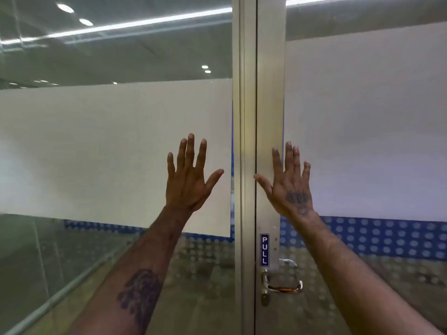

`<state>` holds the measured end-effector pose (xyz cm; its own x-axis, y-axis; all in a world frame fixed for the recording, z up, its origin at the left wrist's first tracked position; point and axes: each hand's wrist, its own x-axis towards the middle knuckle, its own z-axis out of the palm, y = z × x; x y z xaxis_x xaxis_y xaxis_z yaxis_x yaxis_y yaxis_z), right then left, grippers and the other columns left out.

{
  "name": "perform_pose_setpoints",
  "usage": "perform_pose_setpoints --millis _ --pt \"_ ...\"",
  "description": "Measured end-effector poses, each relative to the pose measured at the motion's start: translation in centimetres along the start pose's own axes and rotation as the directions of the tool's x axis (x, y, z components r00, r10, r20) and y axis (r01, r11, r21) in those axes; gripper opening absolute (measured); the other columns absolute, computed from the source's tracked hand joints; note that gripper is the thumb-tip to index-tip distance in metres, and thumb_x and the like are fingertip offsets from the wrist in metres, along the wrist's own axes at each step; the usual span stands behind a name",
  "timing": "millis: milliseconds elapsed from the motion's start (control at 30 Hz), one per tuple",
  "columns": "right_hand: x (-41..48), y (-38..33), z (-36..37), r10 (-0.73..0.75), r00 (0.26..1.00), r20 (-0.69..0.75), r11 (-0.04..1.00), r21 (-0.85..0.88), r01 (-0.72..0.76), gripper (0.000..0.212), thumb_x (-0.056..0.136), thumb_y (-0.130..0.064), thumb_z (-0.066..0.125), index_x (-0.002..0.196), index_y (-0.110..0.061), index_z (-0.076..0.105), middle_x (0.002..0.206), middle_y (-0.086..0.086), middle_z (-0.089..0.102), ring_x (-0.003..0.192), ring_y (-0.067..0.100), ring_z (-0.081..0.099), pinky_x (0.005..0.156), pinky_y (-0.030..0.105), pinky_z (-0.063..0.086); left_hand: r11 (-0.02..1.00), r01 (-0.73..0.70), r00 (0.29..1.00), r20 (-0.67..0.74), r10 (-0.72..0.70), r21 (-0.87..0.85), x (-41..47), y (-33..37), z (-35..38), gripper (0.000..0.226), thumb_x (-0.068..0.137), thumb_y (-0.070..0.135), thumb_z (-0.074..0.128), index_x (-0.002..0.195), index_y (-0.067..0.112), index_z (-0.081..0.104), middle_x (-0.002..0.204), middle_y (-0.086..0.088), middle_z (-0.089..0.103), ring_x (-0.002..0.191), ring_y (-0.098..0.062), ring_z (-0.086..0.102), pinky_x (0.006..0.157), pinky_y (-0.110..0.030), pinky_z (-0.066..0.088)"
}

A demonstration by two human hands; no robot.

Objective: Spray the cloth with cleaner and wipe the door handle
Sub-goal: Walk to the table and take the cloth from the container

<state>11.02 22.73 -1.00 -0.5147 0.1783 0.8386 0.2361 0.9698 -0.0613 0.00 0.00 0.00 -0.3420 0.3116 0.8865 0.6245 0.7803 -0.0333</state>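
Before a glass door with a metal frame (269, 93), both hands are raised with backs to the camera. Left hand (187, 182) and right hand (291, 189) hold nothing, their fingers (191, 151) spread wide. Below the right hand, under a blue PULL sign (264, 250), sits the door handle (284, 285), untouched.

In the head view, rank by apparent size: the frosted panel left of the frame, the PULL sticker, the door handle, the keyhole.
1. Frosted panel, largest by far.
2. Door handle.
3. PULL sticker, narrower than the handle.
4. Keyhole, smallest.
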Motion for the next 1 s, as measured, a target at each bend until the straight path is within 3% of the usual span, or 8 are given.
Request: perform_pose_setpoints --millis 267,467,667,767,1000 --pt "-2.7 -8.7 4.6 -0.138 0.990 0.016 0.982 0.134 0.135 0.087 0.090 -0.070 0.020 0.154 -0.013 0.002 0.162 0.019 -0.005 0.149 0.033 -0.006 0.116 0.062 0.012 0.977 0.079 0.995 0.052 -0.091 0.200 -6.8 -5.6 -4.0 0.087 0.095 0.072 0.026 0.162 0.018 0.013 0.170 -0.011 0.005 0.157 -0.027 0.003 0.124 -0.057 0.011" --pt "-5.7 -20.1 7.2 -0.225 0.974 0.030 0.940 0.271 0.209 0.086 0.091 -0.070 0.021 0.154 -0.012 0.010 0.161 0.020 0.005 0.149 0.035 0.003 0.115 0.062 0.017 0.938 0.163 0.974 0.103 -0.203 0.307 -13.2 -12.9 -9.0 0.087 0.094 0.074 0.017 0.162 0.019 0.014 0.170 -0.012 0.006 0.157 -0.028 0.003 0.123 -0.057 0.008" --pt "-10.1 -32.4 9.4 -0.319 0.947 0.032 0.869 0.408 0.279 0.084 0.092 -0.066 0.033 0.154 -0.013 0.015 0.161 0.020 0.012 0.149 0.035 0.010 0.114 0.060 0.021 0.866 0.254 0.935 0.121 -0.334 0.430 -21.1 -20.5 -14.2 0.086 0.095 0.072 0.026 0.163 0.022 0.009 0.171 -0.009 0.000 0.157 -0.026 -0.003 0.123 -0.053 0.001" --pt "-13.5 -38.3 9.9 -0.374 0.926 0.042 0.821 0.480 0.310 0.083 0.092 -0.068 0.030 0.154 -0.014 0.015 0.161 0.018 0.012 0.149 0.034 0.011 0.115 0.058 0.019 0.808 0.314 0.899 0.118 -0.422 0.498 -25.8 -22.9 -16.8 0.087 0.094 0.075 0.014 0.162 0.022 0.009 0.170 -0.010 0.001 0.157 -0.027 -0.003 0.124 -0.055 0.002" --pt "-22.8 -49.9 10.0 -0.552 0.828 0.098 0.665 0.650 0.367 0.078 0.095 -0.061 0.033 0.152 -0.010 0.019 0.158 0.024 0.018 0.146 0.039 0.018 0.108 0.065 0.025 0.609 0.461 0.764 0.061 -0.643 0.645 -37.4 -25.8 -24.0 0.088 0.093 0.075 0.014 0.162 0.021 0.010 0.170 -0.010 0.002 0.157 -0.028 -0.001 0.124 -0.058 0.007"
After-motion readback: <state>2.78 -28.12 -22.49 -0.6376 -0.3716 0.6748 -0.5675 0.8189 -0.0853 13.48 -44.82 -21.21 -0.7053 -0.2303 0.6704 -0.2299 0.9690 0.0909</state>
